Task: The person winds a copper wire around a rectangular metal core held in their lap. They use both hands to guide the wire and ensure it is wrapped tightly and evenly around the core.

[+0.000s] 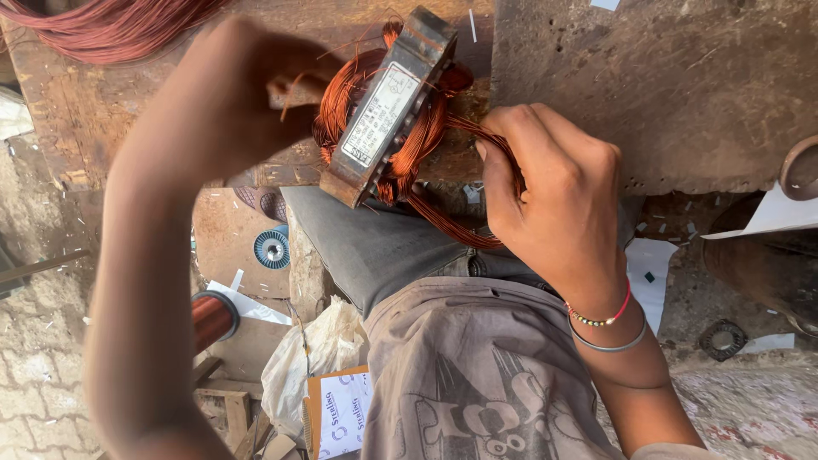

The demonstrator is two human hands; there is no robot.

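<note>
A rusty metal stator core (pixel 388 106) with a pale label on its side rests tilted at the edge of a worn wooden bench (pixel 682 77). Copper wire coils (pixel 426 140) bulge from both its ends. My right hand (pixel 558 192) is closed around a loop of copper wire (pixel 456 226) that hangs from the core's near side. My left hand (pixel 247 85) is raised on the far side of the core, fingers pinched on a thin strand of copper wire there. Both hands touch the windings; the core lies between them.
A bundle of loose copper wire (pixel 111 25) lies at the bench's top left. Below, on the floor, are a copper wire spool (pixel 213 317), a blue round disc (pixel 273 249), a white plastic bag (pixel 315 358), a small carton (pixel 341 409) and a metal ring (pixel 722 339).
</note>
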